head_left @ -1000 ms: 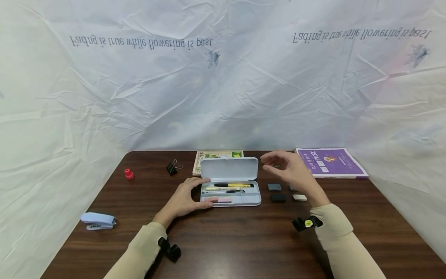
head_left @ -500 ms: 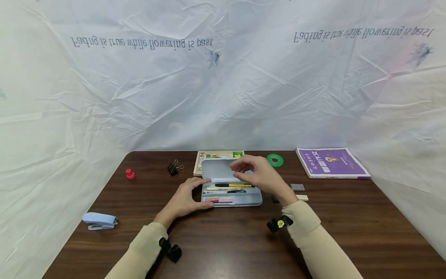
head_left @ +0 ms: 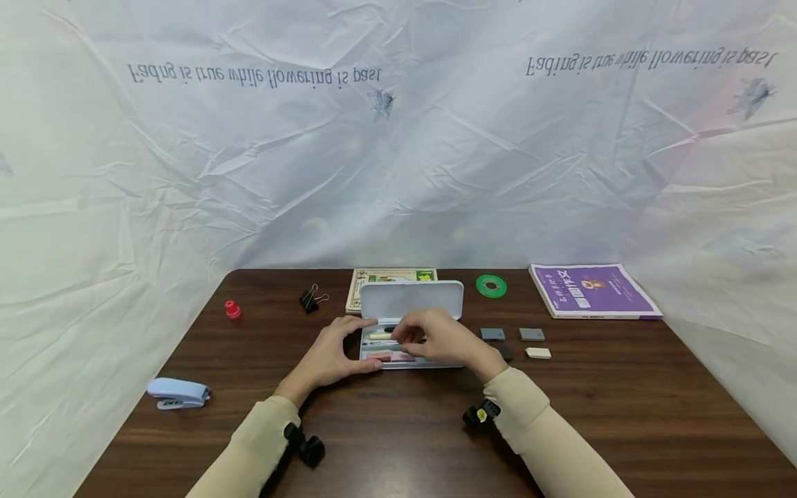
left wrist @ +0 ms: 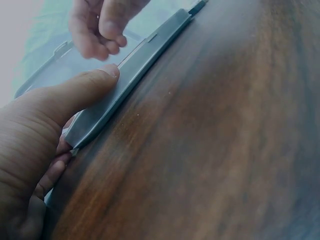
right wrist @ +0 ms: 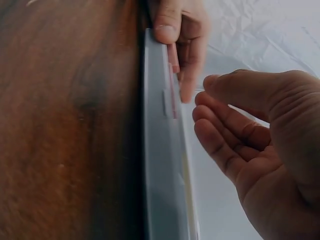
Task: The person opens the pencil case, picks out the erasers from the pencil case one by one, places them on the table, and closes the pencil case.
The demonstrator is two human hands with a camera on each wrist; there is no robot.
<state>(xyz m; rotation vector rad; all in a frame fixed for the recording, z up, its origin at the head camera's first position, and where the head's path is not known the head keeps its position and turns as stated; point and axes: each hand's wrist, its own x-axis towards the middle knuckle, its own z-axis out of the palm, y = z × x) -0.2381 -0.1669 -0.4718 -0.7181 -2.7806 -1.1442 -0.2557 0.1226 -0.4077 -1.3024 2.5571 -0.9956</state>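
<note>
Your left hand (head_left: 326,353) grips the 9 o'clock end of the open pencil case (head_left: 411,299), thumb on the front edge and fingers round the end. The case lies on the bench (head_left: 398,443), dead ahead of you, lid up at its 12 o'clock side. Your right hand (head_left: 432,335) is over the tray, fingers bent, thumb tip near the fingertips, narrow gap; the right wrist view shows nothing held. Can't tell from these angles whether it touches the contents

Right hand covers most of the pens and the tray's 3 o'clock end. The cream pen (head_left: 377,337) shows only in part; pink blocks (head_left: 402,357) are visible in the front compartment. A dark block (head_left: 506,353) is partly hidden behind your right wrist, and the lid cuts off part of the book (head_left: 389,275) behind it. Wrist views are hazy, case contents hard to make out there

Versus 0.5 s ago: your right hand has dropped from in front of the lid toward 7 o'clock, into the tray area. Lid's 3 o'clock end and a grey block (head_left: 492,334) are uncovered; yellow pen now mostly covered. Left hand and case unchanged
</note>
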